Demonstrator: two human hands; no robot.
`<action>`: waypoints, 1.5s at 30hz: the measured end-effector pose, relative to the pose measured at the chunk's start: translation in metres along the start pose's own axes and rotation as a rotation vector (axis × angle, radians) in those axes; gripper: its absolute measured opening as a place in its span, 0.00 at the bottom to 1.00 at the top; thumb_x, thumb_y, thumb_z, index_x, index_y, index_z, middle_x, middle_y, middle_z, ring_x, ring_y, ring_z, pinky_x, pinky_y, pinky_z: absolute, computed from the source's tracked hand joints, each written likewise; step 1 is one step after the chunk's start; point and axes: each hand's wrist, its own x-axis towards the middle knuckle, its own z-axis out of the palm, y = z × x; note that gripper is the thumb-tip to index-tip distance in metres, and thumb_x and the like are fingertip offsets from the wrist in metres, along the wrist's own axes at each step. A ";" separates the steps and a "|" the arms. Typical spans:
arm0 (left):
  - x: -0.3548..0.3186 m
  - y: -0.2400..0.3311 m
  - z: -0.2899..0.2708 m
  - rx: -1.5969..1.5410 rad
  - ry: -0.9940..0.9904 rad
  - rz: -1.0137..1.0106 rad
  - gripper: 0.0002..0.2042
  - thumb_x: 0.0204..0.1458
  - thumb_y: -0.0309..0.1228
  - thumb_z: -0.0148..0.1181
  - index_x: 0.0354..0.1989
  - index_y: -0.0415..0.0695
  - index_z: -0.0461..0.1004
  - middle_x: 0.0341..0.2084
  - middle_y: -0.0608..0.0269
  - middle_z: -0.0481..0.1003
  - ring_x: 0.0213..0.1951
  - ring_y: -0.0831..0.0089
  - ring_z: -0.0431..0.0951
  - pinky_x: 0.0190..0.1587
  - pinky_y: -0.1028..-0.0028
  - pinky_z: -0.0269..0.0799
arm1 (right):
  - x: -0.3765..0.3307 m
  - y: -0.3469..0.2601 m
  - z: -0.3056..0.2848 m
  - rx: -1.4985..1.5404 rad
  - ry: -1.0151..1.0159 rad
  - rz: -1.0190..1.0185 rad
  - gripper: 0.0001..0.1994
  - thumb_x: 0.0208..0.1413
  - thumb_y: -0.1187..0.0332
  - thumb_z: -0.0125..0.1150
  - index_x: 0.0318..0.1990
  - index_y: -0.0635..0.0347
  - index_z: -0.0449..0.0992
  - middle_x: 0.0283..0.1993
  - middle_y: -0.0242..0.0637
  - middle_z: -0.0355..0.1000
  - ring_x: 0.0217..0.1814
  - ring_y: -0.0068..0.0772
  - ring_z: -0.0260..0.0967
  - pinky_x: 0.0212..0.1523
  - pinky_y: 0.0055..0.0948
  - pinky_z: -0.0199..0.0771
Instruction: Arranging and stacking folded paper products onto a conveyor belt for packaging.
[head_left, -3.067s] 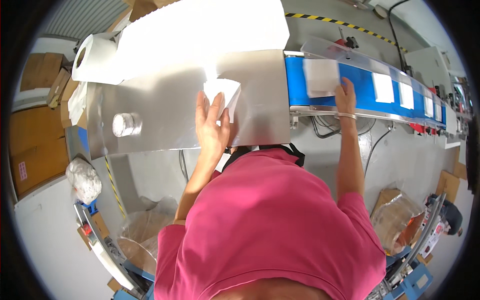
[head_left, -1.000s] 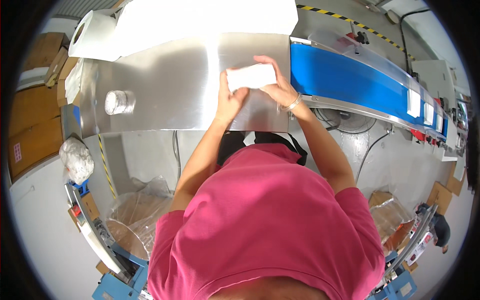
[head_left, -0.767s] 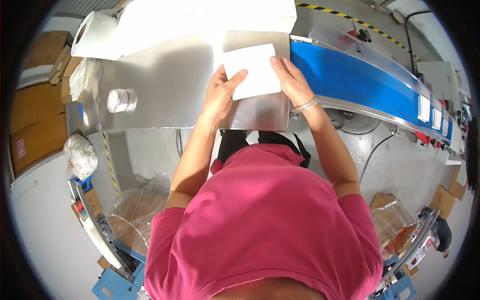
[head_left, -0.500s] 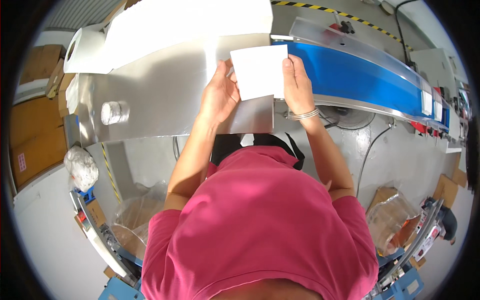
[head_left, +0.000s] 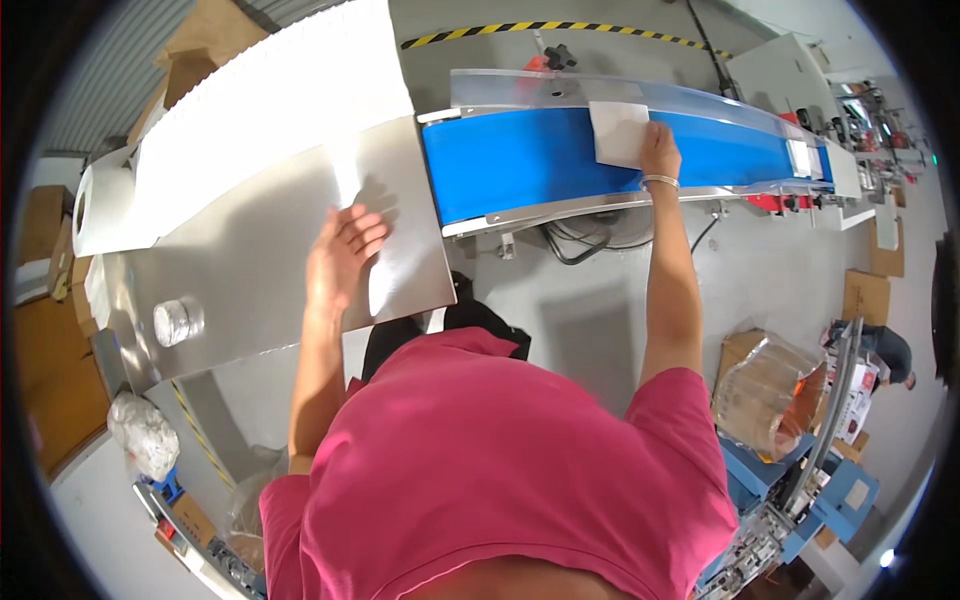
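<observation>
My right hand is closed on the edge of a flat white square packet or sheet, which is over the blue conveyor belt. Whether the white piece touches the belt, I cannot tell. Over the metal table, my left hand is held out with its fingers apart and nothing in it. A pile of white material with a ridged far edge, too bright to make out, covers the table's far side. At the table's left stands a small clear round container.
A clear guard rail runs along the belt's far side. Further white pieces lie at its right end. A white roll sits at the table's left edge. Cardboard boxes and a person are at the right.
My left hand has let go of the white piece and moved left. My right hand has carried it rightward over the belt. The whole view has shifted toward the right.
</observation>
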 end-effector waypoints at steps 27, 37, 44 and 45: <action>-0.396 0.043 -0.486 -0.247 0.936 0.591 0.07 0.52 0.28 0.56 0.37 0.40 0.72 0.30 0.70 0.73 0.34 0.82 0.72 0.38 0.81 0.68 | -0.694 -0.728 0.062 0.950 -1.346 -1.185 0.21 0.57 0.74 0.52 0.59 0.63 0.60 0.44 0.42 0.71 0.38 0.25 0.69 0.40 0.24 0.71; -0.534 0.019 -0.614 -0.541 1.331 0.694 0.10 0.54 0.29 0.55 0.43 0.39 0.71 0.34 0.65 0.75 0.37 0.78 0.74 0.42 0.78 0.69 | -1.024 -0.903 0.050 1.019 -2.016 -1.672 0.18 0.57 0.71 0.52 0.55 0.62 0.65 0.55 0.44 0.66 0.55 0.36 0.66 0.53 0.32 0.67; -0.622 0.028 -0.725 -0.787 1.779 0.837 0.07 0.55 0.30 0.54 0.39 0.40 0.72 0.29 0.66 0.75 0.31 0.80 0.73 0.36 0.79 0.68 | -1.312 -0.989 0.022 0.663 -2.662 -1.532 0.22 0.57 0.74 0.50 0.59 0.64 0.58 0.61 0.49 0.59 0.64 0.38 0.57 0.62 0.31 0.58; -0.633 0.033 -0.736 -0.876 1.847 0.872 0.07 0.55 0.30 0.54 0.38 0.40 0.72 0.29 0.66 0.75 0.32 0.79 0.74 0.36 0.79 0.68 | -1.356 -0.990 0.025 0.669 -2.652 -1.570 0.23 0.56 0.74 0.50 0.60 0.65 0.57 0.62 0.51 0.58 0.65 0.41 0.56 0.62 0.33 0.57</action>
